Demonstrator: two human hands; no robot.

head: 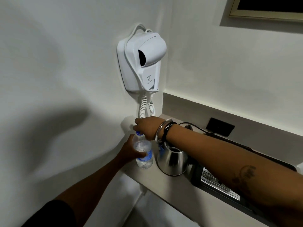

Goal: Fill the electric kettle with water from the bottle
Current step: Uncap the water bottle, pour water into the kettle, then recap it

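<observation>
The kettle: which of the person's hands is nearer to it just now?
Right, narrowly. The right hand sits on the bottle cap, just above and left of the kettle. The left hand grips the bottle's body on its far side from the kettle.

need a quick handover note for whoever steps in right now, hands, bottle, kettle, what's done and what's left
Left hand: wrapped around the water bottle, holding it upright on the counter.
Right hand: closed over the bottle's cap, which appears to be still on.
Electric kettle: stands right of the bottle, apart from it, top apparently open.
Done: bottle steadied.
Left: uncap, pour water into the kettle.
</observation>
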